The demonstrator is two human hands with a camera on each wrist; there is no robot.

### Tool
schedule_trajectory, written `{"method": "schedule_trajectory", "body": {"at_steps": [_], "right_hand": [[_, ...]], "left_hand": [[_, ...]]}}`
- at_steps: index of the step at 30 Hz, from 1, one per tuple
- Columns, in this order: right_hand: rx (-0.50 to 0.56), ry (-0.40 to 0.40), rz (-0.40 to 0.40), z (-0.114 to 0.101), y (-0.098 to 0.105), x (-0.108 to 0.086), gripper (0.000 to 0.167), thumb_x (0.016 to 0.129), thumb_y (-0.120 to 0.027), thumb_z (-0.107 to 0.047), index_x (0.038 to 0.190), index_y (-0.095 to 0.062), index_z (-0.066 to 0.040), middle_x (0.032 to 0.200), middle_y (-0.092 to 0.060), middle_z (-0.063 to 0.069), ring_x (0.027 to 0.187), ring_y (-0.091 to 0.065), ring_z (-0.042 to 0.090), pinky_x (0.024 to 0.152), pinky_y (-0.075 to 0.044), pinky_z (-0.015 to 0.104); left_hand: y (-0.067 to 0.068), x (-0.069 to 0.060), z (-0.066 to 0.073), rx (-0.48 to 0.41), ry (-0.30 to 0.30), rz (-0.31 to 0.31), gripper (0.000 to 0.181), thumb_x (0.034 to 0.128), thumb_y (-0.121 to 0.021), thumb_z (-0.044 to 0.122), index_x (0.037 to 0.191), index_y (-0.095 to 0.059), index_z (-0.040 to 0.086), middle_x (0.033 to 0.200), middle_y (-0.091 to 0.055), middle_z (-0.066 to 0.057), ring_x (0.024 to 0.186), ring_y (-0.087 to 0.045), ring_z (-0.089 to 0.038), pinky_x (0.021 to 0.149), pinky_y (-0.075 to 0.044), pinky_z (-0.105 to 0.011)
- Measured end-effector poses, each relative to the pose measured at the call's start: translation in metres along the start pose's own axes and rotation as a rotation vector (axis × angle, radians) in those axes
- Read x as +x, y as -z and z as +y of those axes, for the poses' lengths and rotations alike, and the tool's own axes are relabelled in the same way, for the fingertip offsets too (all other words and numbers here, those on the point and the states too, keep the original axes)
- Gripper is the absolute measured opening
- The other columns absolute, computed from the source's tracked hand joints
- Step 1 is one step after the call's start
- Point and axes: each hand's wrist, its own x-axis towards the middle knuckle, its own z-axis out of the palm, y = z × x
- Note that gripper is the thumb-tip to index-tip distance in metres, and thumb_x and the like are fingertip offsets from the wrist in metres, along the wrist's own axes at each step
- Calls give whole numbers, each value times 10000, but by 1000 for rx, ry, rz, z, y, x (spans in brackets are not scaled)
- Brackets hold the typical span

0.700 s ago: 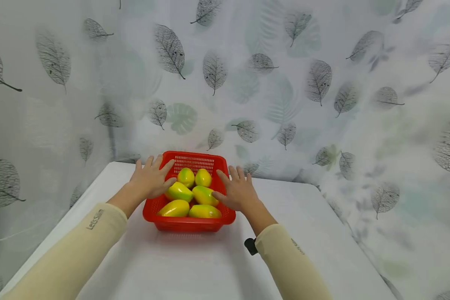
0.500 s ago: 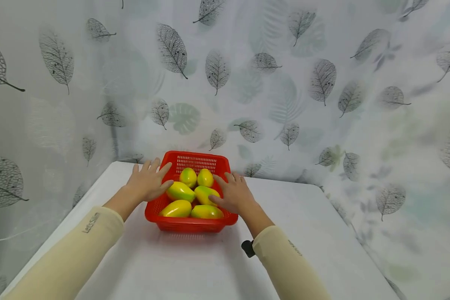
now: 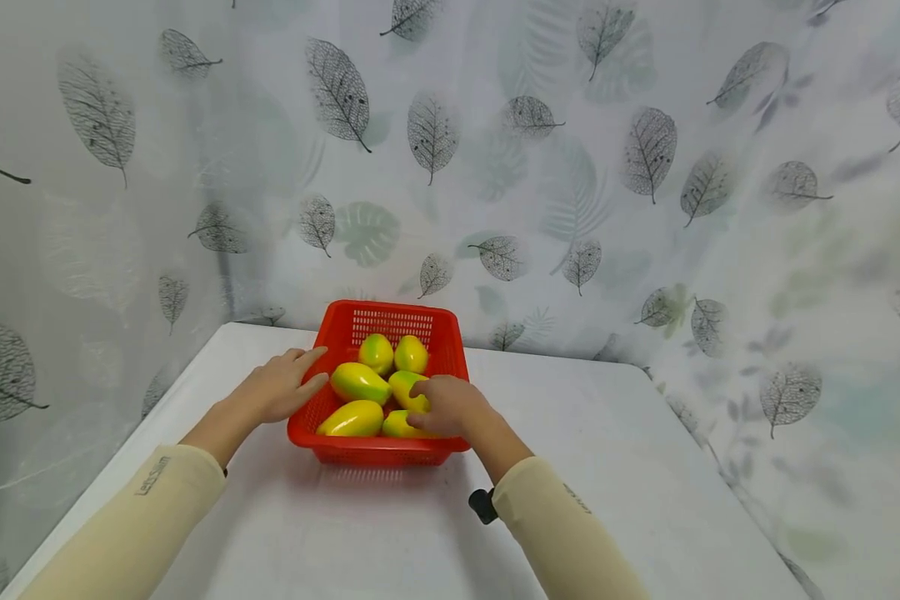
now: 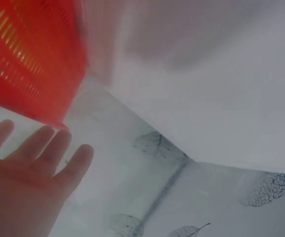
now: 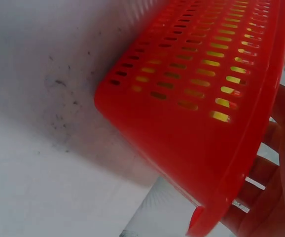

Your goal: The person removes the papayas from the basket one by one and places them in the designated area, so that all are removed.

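Note:
A red plastic basket (image 3: pixel 378 443) holds several yellow-green mangoes (image 3: pixel 360 383). At its left rim is the left hand (image 3: pixel 273 388), fingers extended and thumb apart; in the left wrist view the same hand (image 4: pixel 29 182) lies open beside the basket's outer wall (image 4: pixel 44 84), with nothing in it. Over the basket's right rim reaches the right hand (image 3: pixel 456 408), its fingertips above the right-hand mangoes and partly hiding them. Its fingers (image 5: pixel 263 173) show behind the rim in the right wrist view, loosely spread. Whether they touch a mango cannot be told.
The basket stands on a white-covered table (image 3: pixel 607 467), toward its far edge. Behind and at both sides hangs a pale curtain (image 3: pixel 450 208) with leaf prints. A small black object (image 3: pixel 483 506) is at the right wrist.
Both hands have come down and nearer the person. The left hand has shifted outward to the left rim, while the right one has moved over the near right mangoes. The basket looks unmoved.

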Motion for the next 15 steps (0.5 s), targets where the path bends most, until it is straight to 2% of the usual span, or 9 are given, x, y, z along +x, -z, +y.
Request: {"method": "schedule_trajectory", "body": {"at_steps": [7, 15], "right_hand": [[52, -33, -42, -4, -4, 1, 522, 869, -801, -449, 1337, -690, -246, 1208, -710, -31, 1114, -619, 176, 956, -606, 412], [61, -42, -59, -5, -11, 7, 493, 853, -828, -396, 1306, -703, -251, 1159, -698, -27, 1106, -597, 171, 988, -587, 415]], "left_hand": [[-12, 1, -8, -69, -22, 25, 644, 1057, -522, 395, 1587, -371, 59, 1500, -467, -300, 1340, -488, -491, 1041, -492, -666], [-21, -2, -14, -196, 33, 35, 604, 1049, -536, 344, 1572, -401, 74, 1502, -472, -283, 1317, -512, -464, 991, -553, -606]]}}
